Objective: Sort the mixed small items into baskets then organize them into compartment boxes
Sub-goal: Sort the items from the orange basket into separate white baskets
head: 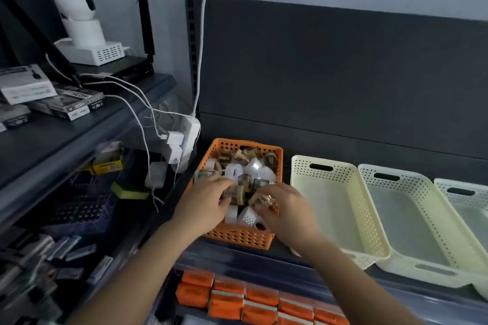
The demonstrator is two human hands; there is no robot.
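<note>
An orange perforated basket (pixel 232 146) stands on the dark shelf, filled with several small items: white plastic pieces (pixel 253 166) and clear little boxes with gold-brown contents (pixel 241 155). Both my hands reach into its near half. My left hand (pixel 206 203) has its fingers curled around one clear gold-brown box (pixel 233 195). My right hand (pixel 286 208) pinches another such box (pixel 260 199) at the fingertips. The picture is blurred around the fingers.
Three empty cream baskets stand in a row to the right: one (pixel 340 208), another (pixel 412 221) and a third (pixel 470 192) at the frame edge. A power strip with plugs and white cables (pixel 184 137) hangs left of the orange basket. Orange packets (pixel 237 295) lie below.
</note>
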